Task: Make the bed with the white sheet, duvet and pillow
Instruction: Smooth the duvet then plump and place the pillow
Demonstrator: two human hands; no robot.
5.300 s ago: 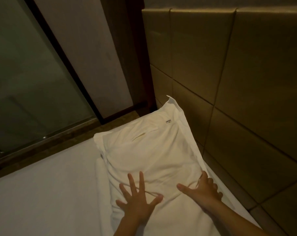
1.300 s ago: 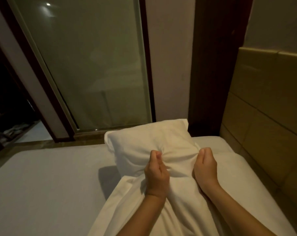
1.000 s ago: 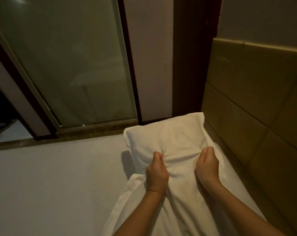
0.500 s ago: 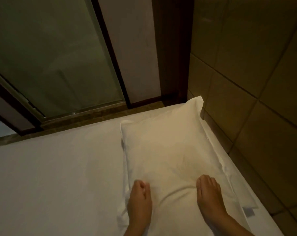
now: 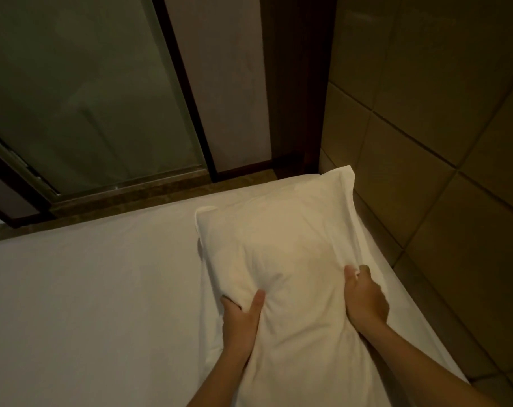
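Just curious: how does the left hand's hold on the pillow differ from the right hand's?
The left hand wraps the edge of the pillow, thumb laid on top, fingers mostly tucked beneath; the right hand pinches bunched cloth with curled fingers on the side toward the padded headboard. The left hand sits nearer the person, the right hand farther up. Both grip the same pillow, lying on the white sheet.

Soft matt cloth pillow (image 5: 284, 259), smooth cloth sheet (image 5: 87, 304), padded panelled headboard (image 5: 440, 171), frosted glass (image 5: 82, 98)
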